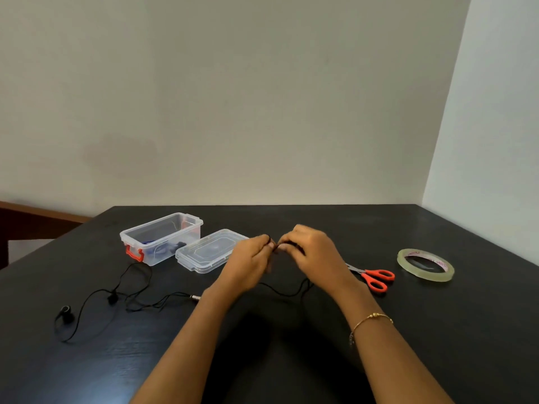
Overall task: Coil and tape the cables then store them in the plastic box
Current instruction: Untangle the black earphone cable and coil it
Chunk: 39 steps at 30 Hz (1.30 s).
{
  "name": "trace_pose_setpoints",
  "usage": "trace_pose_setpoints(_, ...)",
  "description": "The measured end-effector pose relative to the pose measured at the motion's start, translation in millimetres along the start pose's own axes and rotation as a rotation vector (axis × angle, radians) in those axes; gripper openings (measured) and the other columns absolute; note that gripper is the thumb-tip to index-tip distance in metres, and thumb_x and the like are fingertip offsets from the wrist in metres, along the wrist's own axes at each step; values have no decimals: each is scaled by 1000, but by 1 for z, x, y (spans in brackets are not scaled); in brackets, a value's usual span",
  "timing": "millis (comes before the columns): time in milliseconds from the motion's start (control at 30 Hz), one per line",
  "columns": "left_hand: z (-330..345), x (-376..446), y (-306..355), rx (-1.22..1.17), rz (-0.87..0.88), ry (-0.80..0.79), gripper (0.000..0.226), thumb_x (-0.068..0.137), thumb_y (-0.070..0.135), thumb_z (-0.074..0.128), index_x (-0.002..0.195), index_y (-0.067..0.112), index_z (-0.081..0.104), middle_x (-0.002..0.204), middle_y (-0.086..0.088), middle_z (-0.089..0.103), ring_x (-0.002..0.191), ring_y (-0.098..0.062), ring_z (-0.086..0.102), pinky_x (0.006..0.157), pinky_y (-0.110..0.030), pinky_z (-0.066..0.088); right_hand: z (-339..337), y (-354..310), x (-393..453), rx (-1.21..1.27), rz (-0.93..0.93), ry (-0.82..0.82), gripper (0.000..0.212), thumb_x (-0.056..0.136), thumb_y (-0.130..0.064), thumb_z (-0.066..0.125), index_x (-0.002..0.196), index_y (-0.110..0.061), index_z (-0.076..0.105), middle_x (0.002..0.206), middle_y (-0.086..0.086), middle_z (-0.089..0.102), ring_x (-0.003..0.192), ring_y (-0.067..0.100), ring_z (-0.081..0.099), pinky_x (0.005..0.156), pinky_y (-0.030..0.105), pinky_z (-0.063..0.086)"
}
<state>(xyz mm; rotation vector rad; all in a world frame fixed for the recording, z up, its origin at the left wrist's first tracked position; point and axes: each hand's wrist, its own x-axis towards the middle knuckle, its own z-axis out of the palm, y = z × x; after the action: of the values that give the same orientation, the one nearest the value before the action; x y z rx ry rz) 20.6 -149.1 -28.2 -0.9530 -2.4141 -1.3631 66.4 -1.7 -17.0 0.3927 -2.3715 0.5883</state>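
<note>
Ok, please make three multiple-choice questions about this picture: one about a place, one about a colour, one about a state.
1. Where does the tape roll lie?
A. inside the plastic box
B. on the table, right of the scissors
C. on the lid

2. What colour are the handles of the scissors?
A. red-orange
B. blue
C. black

3. In what state is the plastic box?
A. closed
B. upside down
C. open, its lid beside it

Answers: 1 B, the roll sits on the table past the scissors. 2 A, both handle loops are red-orange. 3 C, the lid rests flat on the table by the box.
</note>
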Motion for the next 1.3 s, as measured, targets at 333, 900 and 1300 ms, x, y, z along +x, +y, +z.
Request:
trace_pose_setpoints(333, -19, -6, 32, -1148, -249, -329, 26, 88, 19, 40, 68, 9, 54, 37, 8, 33, 30, -1, 25, 36, -14, 19, 5, 9, -2, 105, 71, 95, 18, 93, -15, 52, 99, -11, 68, 67, -8, 54, 59, 2, 50, 61, 21, 44)
trace_pose_setpoints(900, -6, 2, 4, 233, 45, 197, 18, 96, 10, 40, 82, 8, 49, 80, -5, 63, 77, -22, 57, 71, -29, 43, 2, -22, 3, -340, -107, 30, 21, 89, -32, 49, 93, -26, 68, 77, -7, 68, 78, 19, 58, 72, 36, 32)
trace_pose_setpoints(1300, -24, -3, 23, -421, -182, 74, 41, 94, 20, 47, 55, 13, 36, 42, 5, 29, 39, -9, 28, 58, -28, 36, -5, 25, -1, -168, 28, 352, 14, 75, 2, 70, 88, -4, 72, 76, 7, 65, 83, 22, 53, 70, 16, 34)
